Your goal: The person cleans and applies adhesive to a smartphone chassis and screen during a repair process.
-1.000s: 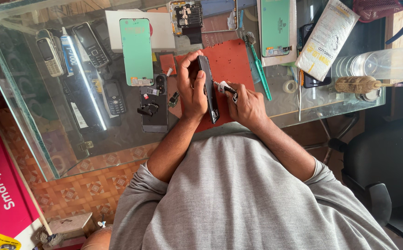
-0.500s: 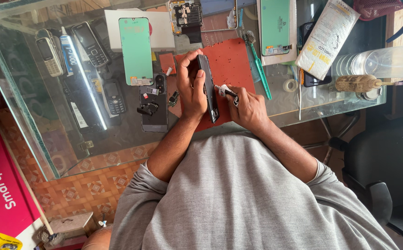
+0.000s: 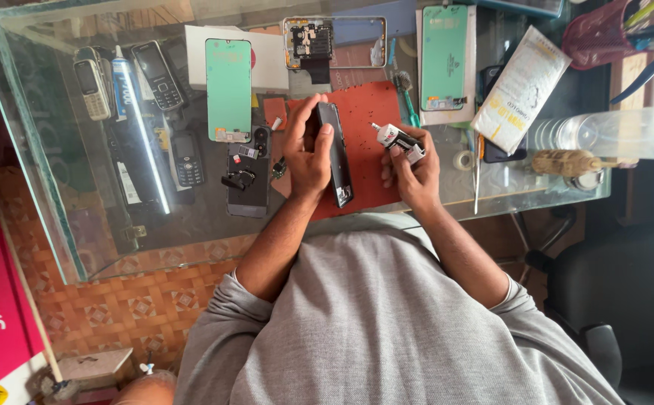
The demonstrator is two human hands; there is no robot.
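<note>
Left hand [image 3: 306,150] is gripping a dark phone [image 3: 336,154] edge-up at frame centre over the red mat [image 3: 368,120]; right hand [image 3: 414,166] is pinching a small glue tube [image 3: 396,138] just beside it, on the glass table [image 3: 192,217]. Green screen panel [image 3: 228,90] is lying upper left.

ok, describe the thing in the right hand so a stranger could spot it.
On the glass table lies a red mat. At its right edge the right hand pinches a small glue tube: black-and-white body, white nozzle, unlike the long dark phone beside it.
</note>
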